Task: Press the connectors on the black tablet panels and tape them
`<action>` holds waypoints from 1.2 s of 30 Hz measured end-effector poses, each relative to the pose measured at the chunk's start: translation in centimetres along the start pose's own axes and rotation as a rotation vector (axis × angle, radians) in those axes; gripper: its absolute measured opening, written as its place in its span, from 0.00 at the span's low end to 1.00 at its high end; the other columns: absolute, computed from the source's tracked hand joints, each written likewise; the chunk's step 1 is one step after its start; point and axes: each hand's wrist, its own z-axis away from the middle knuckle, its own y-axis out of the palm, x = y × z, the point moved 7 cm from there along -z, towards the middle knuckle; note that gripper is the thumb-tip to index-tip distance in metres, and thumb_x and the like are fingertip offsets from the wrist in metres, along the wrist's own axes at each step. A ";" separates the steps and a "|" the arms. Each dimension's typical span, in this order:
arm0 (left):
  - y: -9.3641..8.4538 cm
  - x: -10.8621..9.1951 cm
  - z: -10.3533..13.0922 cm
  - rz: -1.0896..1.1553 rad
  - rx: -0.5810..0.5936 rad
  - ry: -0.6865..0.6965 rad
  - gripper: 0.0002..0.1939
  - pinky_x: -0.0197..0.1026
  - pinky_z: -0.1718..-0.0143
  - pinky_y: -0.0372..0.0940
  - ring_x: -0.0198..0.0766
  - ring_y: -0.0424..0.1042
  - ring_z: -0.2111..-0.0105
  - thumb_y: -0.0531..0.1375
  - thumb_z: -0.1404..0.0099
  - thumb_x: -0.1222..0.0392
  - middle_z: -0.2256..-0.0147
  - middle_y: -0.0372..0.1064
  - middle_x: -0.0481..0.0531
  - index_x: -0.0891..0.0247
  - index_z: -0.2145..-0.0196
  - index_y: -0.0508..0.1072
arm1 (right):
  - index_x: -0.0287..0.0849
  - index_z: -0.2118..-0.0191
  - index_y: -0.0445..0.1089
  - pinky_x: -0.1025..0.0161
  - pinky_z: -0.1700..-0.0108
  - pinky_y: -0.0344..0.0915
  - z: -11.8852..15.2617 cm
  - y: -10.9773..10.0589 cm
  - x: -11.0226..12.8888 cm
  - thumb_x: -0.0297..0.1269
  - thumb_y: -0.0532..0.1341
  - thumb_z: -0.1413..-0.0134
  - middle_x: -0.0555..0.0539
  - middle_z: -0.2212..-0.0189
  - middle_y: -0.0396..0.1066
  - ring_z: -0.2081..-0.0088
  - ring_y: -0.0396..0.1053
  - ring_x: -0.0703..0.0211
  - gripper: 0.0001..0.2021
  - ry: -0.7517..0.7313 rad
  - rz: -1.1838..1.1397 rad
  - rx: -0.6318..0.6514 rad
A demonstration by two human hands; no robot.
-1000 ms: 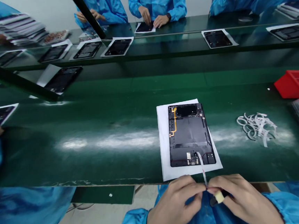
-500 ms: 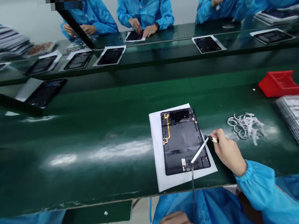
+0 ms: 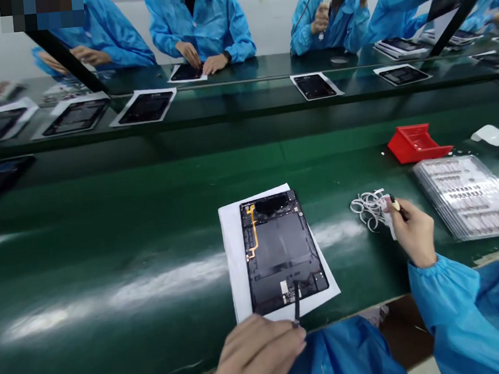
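Observation:
An opened black tablet (image 3: pixel 281 245), its inner side up with an orange flex cable (image 3: pixel 254 227), lies on a white sheet (image 3: pixel 236 269) in front of me. From its near edge a narrow dark strip (image 3: pixel 297 302) runs toward me. My left hand (image 3: pixel 259 352) is closed at the near end of that strip, fingers pressed together. To the right, my right hand (image 3: pixel 414 231) grips a small black-and-cream tool (image 3: pixel 397 206), whose kind I cannot make out. That hand is at the edge of a pile of curled white strips (image 3: pixel 368 208), with a pale strip hanging by its fingers.
A red bin (image 3: pixel 418 144) and a stack of clear trays (image 3: pixel 473 196) with small parts stand at right. Beyond, a raised shelf (image 3: pixel 233 98) carries several tablets on white sheets. People in blue coats work across it. Dark slanted posts (image 3: pixel 66 60) rise from the shelf.
My right hand has moved from the tablet to the curled strips, and the white strip is off the tablet. My left hand has risen to the dark strip. The view has shifted right.

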 end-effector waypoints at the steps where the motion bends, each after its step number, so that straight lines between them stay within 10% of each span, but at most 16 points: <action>1: -0.3 0.6 -0.5 -0.011 -0.012 0.010 0.07 0.35 0.69 0.71 0.34 0.75 0.71 0.59 0.35 0.69 0.68 0.77 0.51 0.63 0.60 0.76 | 0.39 0.61 0.74 0.61 0.65 0.64 0.3 -0.6 0.0 0.47 0.55 0.40 0.42 0.67 0.76 0.67 0.73 0.53 0.17 0.001 0.008 -0.033; 6: -1.1 4.1 -3.3 -0.047 -0.066 0.007 0.12 0.37 0.69 0.67 0.35 0.74 0.69 0.62 0.40 0.75 0.67 0.75 0.52 0.64 0.59 0.74 | 0.39 0.59 0.74 0.61 0.63 0.66 3.3 -2.2 3.2 0.42 0.57 0.39 0.42 0.67 0.74 0.65 0.71 0.54 0.13 -0.088 -0.019 -0.121; 13: 0.8 10.3 -8.4 -0.047 -0.024 -0.123 0.02 0.34 0.67 0.67 0.32 0.74 0.70 0.64 0.38 0.65 0.68 0.77 0.48 0.63 0.65 0.76 | 0.43 0.51 0.69 0.62 0.57 0.71 10.8 4.7 10.9 0.28 0.51 0.38 0.44 0.59 0.73 0.58 0.74 0.58 0.14 -0.376 -0.253 0.421; 20: 4.9 16.8 -10.3 0.001 0.238 -0.285 0.04 0.36 0.66 0.62 0.34 0.69 0.70 0.64 0.38 0.60 0.70 0.74 0.47 0.63 0.69 0.76 | 0.42 0.50 0.70 0.62 0.60 0.75 12.9 7.7 14.0 0.28 0.49 0.38 0.42 0.50 0.71 0.58 0.75 0.57 0.17 -0.525 -0.112 0.521; 36: 5.5 18.9 -9.5 0.084 0.285 -0.335 0.06 0.38 0.63 0.62 0.36 0.69 0.66 0.62 0.36 0.59 0.68 0.72 0.49 0.64 0.67 0.76 | 0.42 0.50 0.70 0.63 0.60 0.74 13.1 7.9 13.6 0.28 0.50 0.37 0.42 0.56 0.74 0.59 0.75 0.56 0.16 -0.561 -0.088 0.553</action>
